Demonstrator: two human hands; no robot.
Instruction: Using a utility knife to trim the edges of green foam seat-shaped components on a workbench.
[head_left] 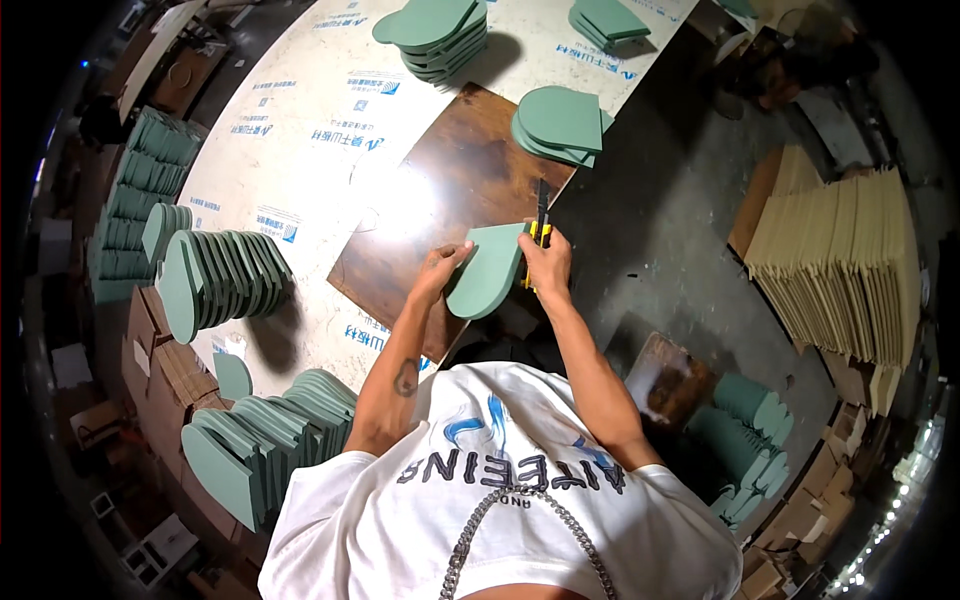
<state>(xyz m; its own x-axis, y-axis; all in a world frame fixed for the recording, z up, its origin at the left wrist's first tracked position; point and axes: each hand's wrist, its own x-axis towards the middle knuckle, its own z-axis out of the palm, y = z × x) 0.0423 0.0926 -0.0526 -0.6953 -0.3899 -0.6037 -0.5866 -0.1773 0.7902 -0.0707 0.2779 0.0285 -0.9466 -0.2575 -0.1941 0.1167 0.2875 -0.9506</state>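
Note:
A flat green pad (487, 272), rounded at the end nearest me and straight at the far end, is held in front of my body over the edge of a brown board. My left hand (443, 268) grips its left side, thumb on top. At its right edge, my right hand (547, 262) is closed around a yellow-and-black utility knife (541, 232). The knife's dark end points away from me, and the thumb rests near the pad's corner. The pad's underside is hidden. Just beyond lies a short stack of similar green pads (560, 122) on the board.
The stained brown board (400, 240) lies on a white printed table (290, 140). More green stacks stand at the far edge (435, 35), on the left (225, 280) and beside my left elbow (265, 440). Tan sheets (835, 265) are stacked right; green pieces (745, 440) sit lower right.

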